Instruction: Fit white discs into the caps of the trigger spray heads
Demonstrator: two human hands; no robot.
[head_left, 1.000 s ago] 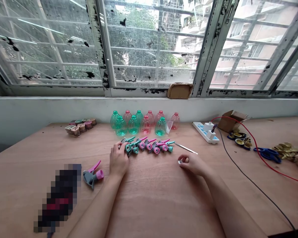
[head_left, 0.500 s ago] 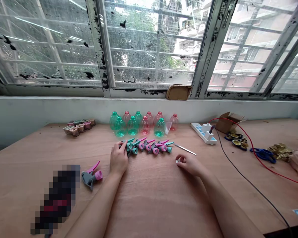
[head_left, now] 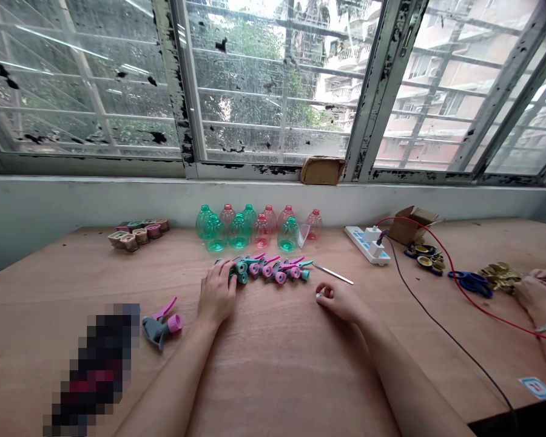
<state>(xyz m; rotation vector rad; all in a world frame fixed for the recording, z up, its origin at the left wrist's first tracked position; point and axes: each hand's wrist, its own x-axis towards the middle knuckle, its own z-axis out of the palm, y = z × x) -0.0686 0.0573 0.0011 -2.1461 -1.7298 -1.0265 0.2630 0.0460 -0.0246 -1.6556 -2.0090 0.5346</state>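
Observation:
My left hand (head_left: 217, 292) lies at the left end of a row of trigger spray heads (head_left: 273, 271). Its fingers curl around the teal-capped ones there and partly hide them. The heads have grey bodies with pink or teal triggers and caps. My right hand (head_left: 339, 298) hovers low over the table to the right of the row, pinching a small whitish piece (head_left: 319, 295) between thumb and fingers; its exact kind is unclear. One pink-and-grey spray head (head_left: 160, 328) lies apart, left of my left forearm. A thin metal tool (head_left: 333, 273) rests beyond my right hand.
Green bottles (head_left: 216, 235) and red bottles (head_left: 261, 232) stand by the wall. Small containers (head_left: 139, 233) sit back left. At right are a power strip (head_left: 367, 246), cables, a cardboard box (head_left: 409, 226), blue scissors (head_left: 472, 283), gold pieces (head_left: 500, 276) and another person's hands (head_left: 539, 294).
The teal-capped heads by my left hand have shifted and now sit closer together. My right hand keeps its pinch. The whole view has slid slightly; more of the other person's hands shows.

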